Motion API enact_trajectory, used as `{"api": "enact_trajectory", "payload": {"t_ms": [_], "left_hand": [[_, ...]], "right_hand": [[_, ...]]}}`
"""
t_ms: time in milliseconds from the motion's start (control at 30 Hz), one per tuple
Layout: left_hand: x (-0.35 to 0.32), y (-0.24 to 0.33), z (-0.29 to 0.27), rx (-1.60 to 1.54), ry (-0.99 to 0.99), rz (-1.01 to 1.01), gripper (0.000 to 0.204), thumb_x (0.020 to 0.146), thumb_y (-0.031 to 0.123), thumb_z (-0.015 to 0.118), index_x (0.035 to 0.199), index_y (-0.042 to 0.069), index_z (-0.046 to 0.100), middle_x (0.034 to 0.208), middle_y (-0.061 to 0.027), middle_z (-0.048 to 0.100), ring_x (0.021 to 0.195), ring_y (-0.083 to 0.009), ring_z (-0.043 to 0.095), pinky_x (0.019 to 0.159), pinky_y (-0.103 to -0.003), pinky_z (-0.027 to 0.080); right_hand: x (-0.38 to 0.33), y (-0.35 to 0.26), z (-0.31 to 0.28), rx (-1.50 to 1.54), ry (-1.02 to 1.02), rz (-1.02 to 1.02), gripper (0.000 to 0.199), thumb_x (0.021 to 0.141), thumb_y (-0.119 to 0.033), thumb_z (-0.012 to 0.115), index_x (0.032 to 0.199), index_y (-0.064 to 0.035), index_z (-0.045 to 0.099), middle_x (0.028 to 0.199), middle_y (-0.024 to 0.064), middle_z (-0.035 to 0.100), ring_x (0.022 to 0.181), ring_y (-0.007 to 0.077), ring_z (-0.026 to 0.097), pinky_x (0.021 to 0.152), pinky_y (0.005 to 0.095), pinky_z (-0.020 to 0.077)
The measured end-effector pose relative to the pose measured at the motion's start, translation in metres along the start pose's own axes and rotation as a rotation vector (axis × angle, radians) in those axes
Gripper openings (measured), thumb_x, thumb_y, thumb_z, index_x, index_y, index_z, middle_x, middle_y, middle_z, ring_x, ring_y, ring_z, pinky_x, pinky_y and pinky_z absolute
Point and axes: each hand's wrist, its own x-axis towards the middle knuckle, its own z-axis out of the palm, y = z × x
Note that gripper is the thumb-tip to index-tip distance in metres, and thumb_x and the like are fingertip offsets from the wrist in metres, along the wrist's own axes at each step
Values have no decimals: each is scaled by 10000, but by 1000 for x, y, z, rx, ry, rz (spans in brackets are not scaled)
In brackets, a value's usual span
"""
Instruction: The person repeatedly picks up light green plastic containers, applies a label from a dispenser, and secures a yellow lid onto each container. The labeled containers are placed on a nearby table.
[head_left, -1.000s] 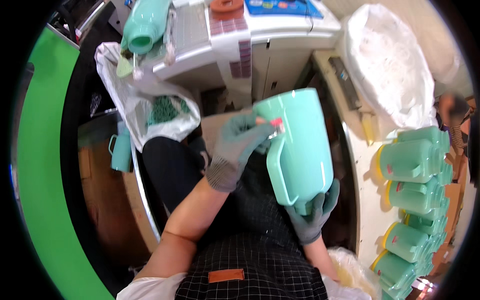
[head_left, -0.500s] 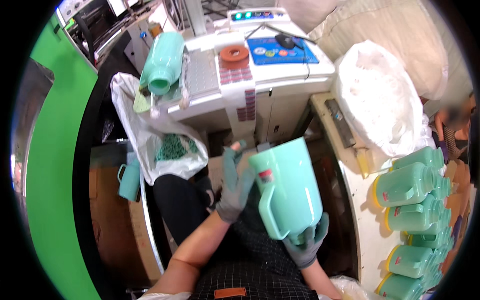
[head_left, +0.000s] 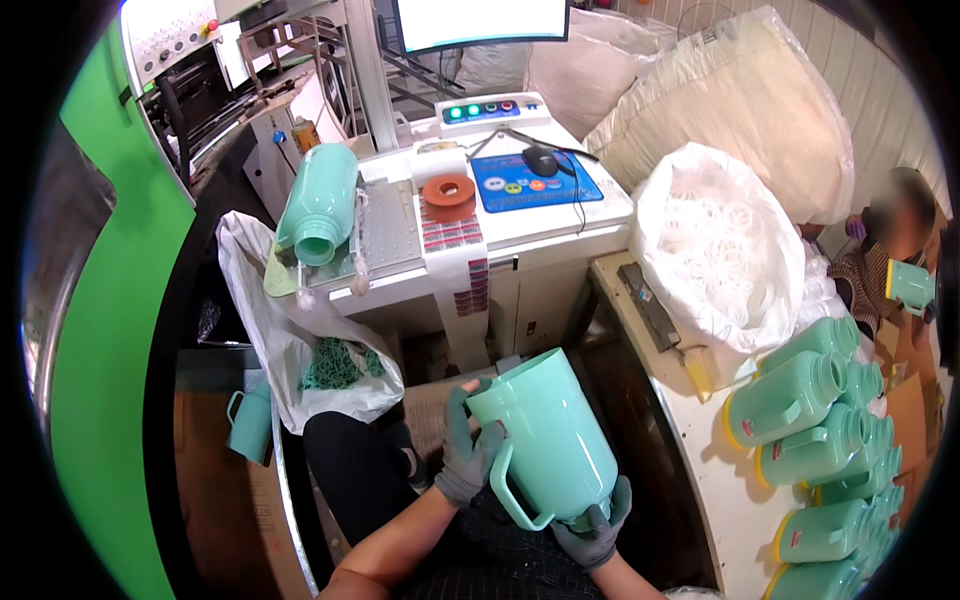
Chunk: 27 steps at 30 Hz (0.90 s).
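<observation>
A glossy mint-green thermos jug shell [head_left: 552, 432] lies tilted in front of me, its wide end up and to the left, its handle facing me. My right hand [head_left: 598, 532], in a grey glove, is closed around the narrow neck end at the lower right. My left hand [head_left: 466, 452], also gloved and with a bare fingertip showing, is closed on the wide rim, thumb against the outer wall above the handle. The fingers behind the rim are partly hidden. Beyond the jug, a label strip [head_left: 470, 285] hangs off the white machine table [head_left: 560, 215].
Another green jug [head_left: 325, 200] lies on the machine, by an orange tape roll [head_left: 449, 195]. Several jugs [head_left: 790, 400] crowd the right bench, near a sack of white rings [head_left: 715, 250]. A sack with green pieces [head_left: 345, 365] hangs at left. A person [head_left: 890, 240] is at far right.
The view has tilted up, bringing a monitor in. My left hand has closed onto the jug's rim, and the small red label seen there earlier is now covered by the thumb.
</observation>
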Motion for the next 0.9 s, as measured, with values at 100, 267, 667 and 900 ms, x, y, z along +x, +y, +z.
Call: {"api": "enact_trajectory", "payload": {"t_ms": [100, 267, 667, 900], "left_hand": [[1, 11, 5, -56, 47, -20, 585, 987, 132, 637, 1505, 40, 383, 1381, -183, 562, 1149, -281, 645, 985, -427, 555], [1, 16, 8, -63, 91, -27, 598, 969, 162, 650, 1495, 35, 396, 1314, -182, 584, 1119, -268, 660, 960, -413, 573], [0, 17, 1, -51, 66, -63, 610, 973, 208, 676, 1481, 19, 399, 1326, -185, 558, 1148, -259, 632, 969, -409, 555], [3, 16, -2, -65, 12, -44, 676, 1003, 277, 720, 1511, 38, 345, 1369, -164, 524, 1175, -232, 611, 980, -392, 549]], "right_hand": [[-4, 2, 2, -12, 24, 23, 1280, 538, -336, 1028, 1581, -419, 289, 1437, 251, 422, 1187, 433, 523, 872, 543, 489], [-9, 6, 6, 39, 48, 23, 1299, 513, -295, 1042, 1586, -423, 321, 1599, 276, 318, 1323, 474, 485, 962, 584, 503], [-1, 0, 4, 26, 39, 34, 1234, 552, -255, 1023, 1573, -364, 340, 1640, 286, 280, 1379, 487, 460, 1018, 579, 490], [7, 8, -1, 55, 34, -32, 1208, 587, -260, 1015, 1588, -346, 344, 1640, 314, 265, 1419, 518, 435, 1075, 604, 468]]}}
